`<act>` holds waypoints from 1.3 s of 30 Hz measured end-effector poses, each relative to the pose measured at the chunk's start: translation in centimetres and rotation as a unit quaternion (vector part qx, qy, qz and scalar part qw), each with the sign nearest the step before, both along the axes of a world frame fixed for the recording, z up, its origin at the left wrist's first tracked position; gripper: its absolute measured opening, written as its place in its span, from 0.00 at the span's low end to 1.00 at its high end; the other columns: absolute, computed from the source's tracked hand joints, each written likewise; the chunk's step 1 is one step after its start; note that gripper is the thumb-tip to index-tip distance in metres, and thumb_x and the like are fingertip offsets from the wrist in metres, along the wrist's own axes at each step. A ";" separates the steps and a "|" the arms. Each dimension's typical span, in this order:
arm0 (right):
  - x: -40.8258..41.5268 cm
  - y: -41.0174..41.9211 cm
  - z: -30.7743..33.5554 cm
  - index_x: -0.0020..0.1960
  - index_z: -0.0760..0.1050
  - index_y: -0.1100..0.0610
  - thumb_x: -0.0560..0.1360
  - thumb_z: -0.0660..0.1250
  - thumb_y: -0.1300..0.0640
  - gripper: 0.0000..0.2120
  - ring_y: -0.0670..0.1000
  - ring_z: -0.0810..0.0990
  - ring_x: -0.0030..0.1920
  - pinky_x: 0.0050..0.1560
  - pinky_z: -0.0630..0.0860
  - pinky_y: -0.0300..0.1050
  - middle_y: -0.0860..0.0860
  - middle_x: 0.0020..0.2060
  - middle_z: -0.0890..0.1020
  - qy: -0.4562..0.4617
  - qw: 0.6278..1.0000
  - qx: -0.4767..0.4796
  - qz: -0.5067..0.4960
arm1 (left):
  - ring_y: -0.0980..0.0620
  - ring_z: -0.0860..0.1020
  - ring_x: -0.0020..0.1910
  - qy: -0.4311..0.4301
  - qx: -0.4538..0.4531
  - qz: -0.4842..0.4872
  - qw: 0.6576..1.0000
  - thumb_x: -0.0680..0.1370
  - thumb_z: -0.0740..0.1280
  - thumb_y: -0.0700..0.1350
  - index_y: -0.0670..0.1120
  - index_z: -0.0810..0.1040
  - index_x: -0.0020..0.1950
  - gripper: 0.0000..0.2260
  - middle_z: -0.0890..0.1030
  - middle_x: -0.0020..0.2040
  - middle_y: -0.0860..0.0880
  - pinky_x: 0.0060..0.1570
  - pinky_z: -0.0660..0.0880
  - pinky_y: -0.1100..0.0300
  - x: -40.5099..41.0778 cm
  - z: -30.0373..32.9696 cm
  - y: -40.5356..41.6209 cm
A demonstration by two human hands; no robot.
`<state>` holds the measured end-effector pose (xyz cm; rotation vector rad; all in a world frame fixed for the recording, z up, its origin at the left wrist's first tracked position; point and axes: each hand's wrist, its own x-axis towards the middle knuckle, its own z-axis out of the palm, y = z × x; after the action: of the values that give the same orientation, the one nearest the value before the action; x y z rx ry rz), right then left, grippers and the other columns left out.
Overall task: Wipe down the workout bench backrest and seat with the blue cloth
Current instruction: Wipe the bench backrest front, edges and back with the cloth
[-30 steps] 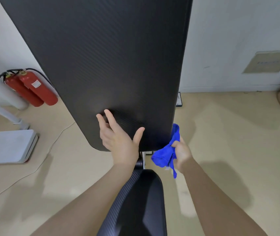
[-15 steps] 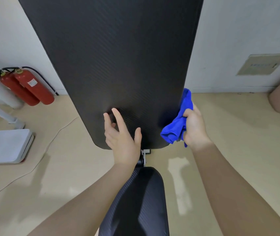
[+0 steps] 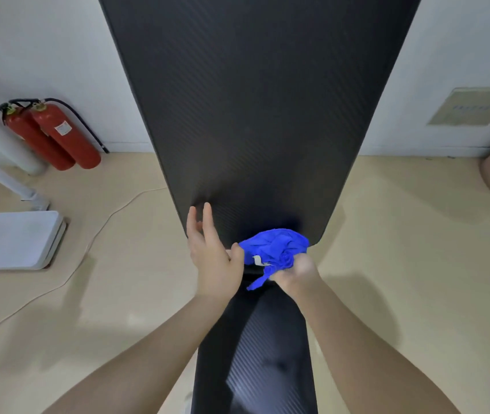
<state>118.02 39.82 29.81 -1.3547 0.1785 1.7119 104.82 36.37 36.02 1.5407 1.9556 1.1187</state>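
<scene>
The black textured backrest (image 3: 255, 115) of the workout bench rises steeply ahead of me, and its black seat (image 3: 267, 360) runs down to the frame's bottom edge between my forearms. My right hand (image 3: 296, 271) grips the bunched blue cloth (image 3: 273, 246) and holds it against the backrest's lower edge. My left hand (image 3: 211, 249) lies with straight fingers along the lower left edge of the backrest, its thumb touching the cloth.
Two red fire extinguishers (image 3: 55, 135) stand against the white wall at left. A flat white device (image 3: 14, 240) and a thin white cable (image 3: 88, 246) lie on the beige floor to the left. A beige panel (image 3: 470, 107) is on the right wall.
My right hand brought the cloth from the backrest's right edge round to its lower edge at the middle. My left hand slid a little left. The view moved to face the bench squarely.
</scene>
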 end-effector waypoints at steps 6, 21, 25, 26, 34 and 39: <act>-6.2 -1.5 1.2 0.54 0.74 0.64 0.75 0.49 0.71 0.16 0.58 0.82 0.46 0.46 0.80 0.51 0.61 0.47 0.82 0.051 0.997 -0.023 0.062 | 0.44 0.51 0.74 -0.010 -0.015 0.047 0.999 0.72 0.62 0.38 0.41 0.50 0.75 0.34 0.49 0.75 0.39 0.67 0.47 0.62 -4.1 1.7 1.5; -8.1 -0.2 4.8 0.64 0.66 0.64 0.71 0.62 0.72 0.22 0.57 0.73 0.56 0.53 0.67 0.40 0.60 0.60 0.70 -0.578 0.799 0.154 -0.061 | 0.67 0.69 0.61 -0.230 -0.142 -0.114 0.956 0.73 0.53 0.28 0.60 0.60 0.72 0.35 0.70 0.62 0.69 0.42 0.69 0.80 -9.8 2.1 3.2; -14.9 -2.1 3.9 0.61 0.70 0.61 0.69 0.62 0.74 0.22 0.56 0.74 0.52 0.51 0.69 0.41 0.56 0.58 0.70 -0.634 0.721 0.254 0.118 | 0.63 0.68 0.63 -0.255 -0.157 -0.145 0.943 0.72 0.51 0.26 0.60 0.60 0.72 0.36 0.68 0.66 0.67 0.40 0.71 0.79 -10.8 2.3 3.3; -15.6 -2.4 4.0 0.62 0.70 0.60 0.69 0.61 0.75 0.23 0.55 0.73 0.54 0.50 0.68 0.39 0.54 0.59 0.69 -0.611 0.732 0.262 0.146 | 0.64 0.68 0.64 -0.264 -0.160 -0.148 0.939 0.73 0.50 0.27 0.59 0.60 0.72 0.36 0.69 0.65 0.66 0.39 0.72 0.77 -10.9 2.5 3.3; -5.4 1.8 11.2 0.68 0.65 0.62 0.75 0.59 0.69 0.22 0.55 0.69 0.62 0.58 0.62 0.35 0.58 0.64 0.69 -0.664 0.706 0.212 -0.123 | 0.62 0.66 0.64 -0.265 -0.189 -0.155 0.933 0.73 0.53 0.28 0.62 0.58 0.72 0.36 0.68 0.60 0.72 0.57 0.63 0.61 -11.0 3.1 3.2; -9.7 0.5 10.1 0.65 0.70 0.62 0.70 0.59 0.72 0.24 0.62 0.71 0.57 0.51 0.60 0.33 0.61 0.62 0.71 -0.739 0.624 0.253 -0.010 | 0.68 0.68 0.60 -0.265 -0.194 -0.168 0.929 0.71 0.53 0.27 0.62 0.60 0.71 0.37 0.70 0.58 0.71 0.50 0.68 0.68 -11.0 3.0 3.1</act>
<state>108.31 40.32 39.89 -1.8016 -1.1281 0.1000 93.86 39.47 39.06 1.1476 1.3795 0.8257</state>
